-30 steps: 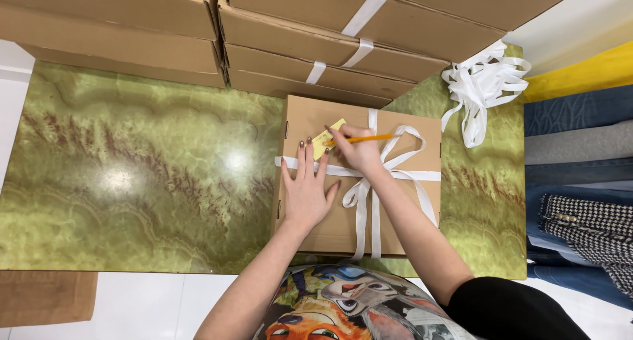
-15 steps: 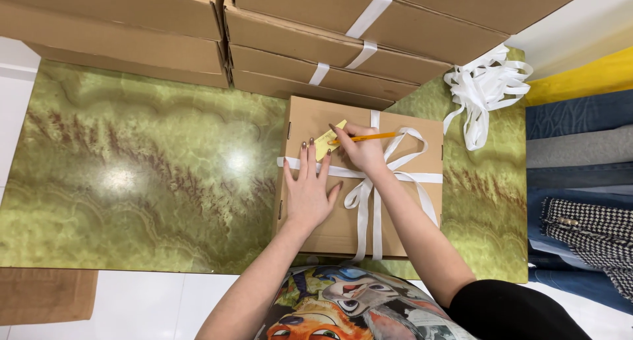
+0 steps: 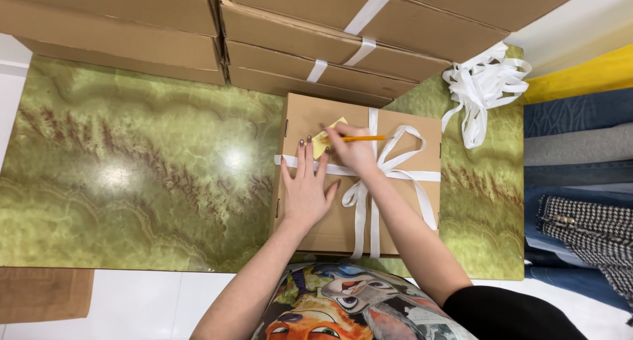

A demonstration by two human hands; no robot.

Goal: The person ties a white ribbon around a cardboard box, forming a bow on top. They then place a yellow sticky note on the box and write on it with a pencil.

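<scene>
Brown corrugated cardboard is filling most of this scene: a flat cardboard box [image 3: 359, 182] is lying at the centre of the frame on a green marbled table [image 3: 132, 182], tied crosswise with a white ribbon [image 3: 389, 175] that is knotted in a loose bow toward its right half. The left hand [image 3: 306, 192] is pressing flat on the lid, fingers spread and extended, fingertips reaching a small yellow note [image 3: 326, 139] near the box's upper left. The right hand [image 3: 353, 149] is closing its fingers around an orange pencil [image 3: 362, 138], whose tip seems to be meeting the note, though the hand is hiding the exact contact. Stacked boxes [image 3: 316, 30], some banded with the same ribbon, are lining the top of the frame, and a tangled heap of loose ribbon [image 3: 484, 83] is sitting at the upper right, with folded fabrics [image 3: 580, 169] running down the right edge. Judging by its shape, the box is probably light and fairly stiff, though the lid may be flexing under pressure; gripping it by the two long side edges looks safer than lifting by the slippery ribbon, which could be sliding or loosening.
</scene>
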